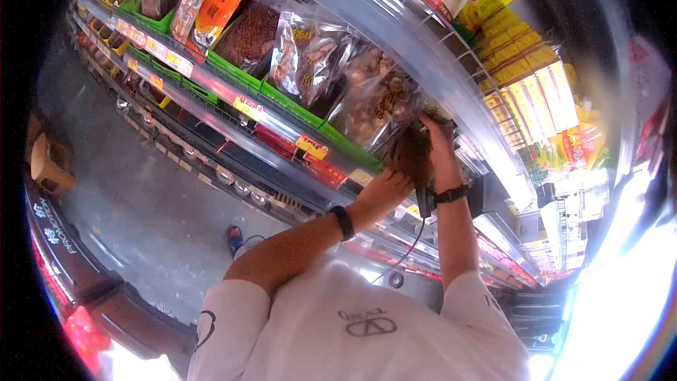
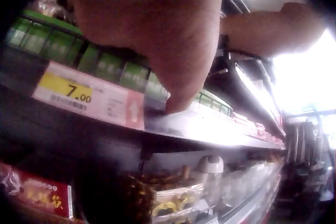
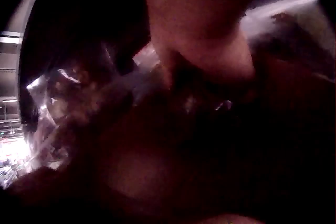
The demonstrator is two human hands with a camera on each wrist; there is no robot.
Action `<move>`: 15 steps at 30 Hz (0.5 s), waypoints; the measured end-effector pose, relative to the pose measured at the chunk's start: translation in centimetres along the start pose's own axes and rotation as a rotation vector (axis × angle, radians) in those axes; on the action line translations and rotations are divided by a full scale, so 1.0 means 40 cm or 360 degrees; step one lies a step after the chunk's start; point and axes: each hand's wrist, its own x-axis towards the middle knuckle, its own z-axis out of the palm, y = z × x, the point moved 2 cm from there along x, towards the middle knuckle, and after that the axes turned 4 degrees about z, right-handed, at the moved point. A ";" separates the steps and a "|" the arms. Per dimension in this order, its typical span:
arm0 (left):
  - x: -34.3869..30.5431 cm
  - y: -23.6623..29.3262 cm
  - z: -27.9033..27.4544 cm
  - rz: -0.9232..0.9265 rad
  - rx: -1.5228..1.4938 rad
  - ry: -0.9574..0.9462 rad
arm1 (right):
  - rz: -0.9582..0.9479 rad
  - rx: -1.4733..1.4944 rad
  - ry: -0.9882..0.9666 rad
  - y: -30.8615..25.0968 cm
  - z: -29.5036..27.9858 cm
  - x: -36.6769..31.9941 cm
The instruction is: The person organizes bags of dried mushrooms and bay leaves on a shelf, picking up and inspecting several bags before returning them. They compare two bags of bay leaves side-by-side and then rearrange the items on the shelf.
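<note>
In the head view a dark brown bag [image 1: 411, 157] of dried goods, its contents too dark to make out, is between both hands at the right end of the shelf's front row. My left hand [image 1: 384, 197], with a black band at the wrist, grips its lower edge with curled fingers. From the right side my right hand [image 1: 441, 152], wearing a dark watch, holds the same bag. The left wrist view has the left hand [image 2: 168, 40] over the shelf edge, fingertips hidden. Dim light covers the right hand [image 3: 205, 40] in the right wrist view, close to shiny clear plastic [image 3: 73, 95].
Clear bags of dried food [image 1: 377, 99] and an orange packet [image 1: 222, 0] fill green-edged bins along the shelf. A price tag [image 2: 79, 95] lines its front. A wire rack [image 1: 486, 92] and yellow boxes [image 1: 518, 49] stand at the upper right. Grey floor [image 1: 155, 176] lies below left.
</note>
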 end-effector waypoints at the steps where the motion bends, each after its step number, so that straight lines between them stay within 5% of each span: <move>1: 0.001 -0.002 -0.008 -0.0009 -0.0007 -0.0023 | 0.0003 -0.0173 -0.0027 -0.075 -0.002 -0.054; 5: 0.007 0.006 0.012 -0.0054 -0.0111 -0.0110 | -0.0131 -0.0376 0.0129 -0.137 -0.026 -0.165; 9: 0.011 -0.003 -0.013 -0.0070 -0.0064 -0.0036 | 0.0446 0.0340 0.0103 -0.220 -0.038 -0.320; 12: 0.005 -0.001 -0.027 -0.0091 -0.0034 0.0089 | 0.0501 0.0719 0.0084 -0.192 -0.091 -0.368; 13: 0.006 -0.001 -0.021 -0.0091 -0.0059 0.0095 | 0.0322 0.0481 -0.0067 -0.171 -0.124 -0.390; 15: 0.008 -0.007 -0.017 -0.0068 -0.0116 0.0092 | 0.0453 0.0993 -0.0072 -0.147 -0.164 -0.417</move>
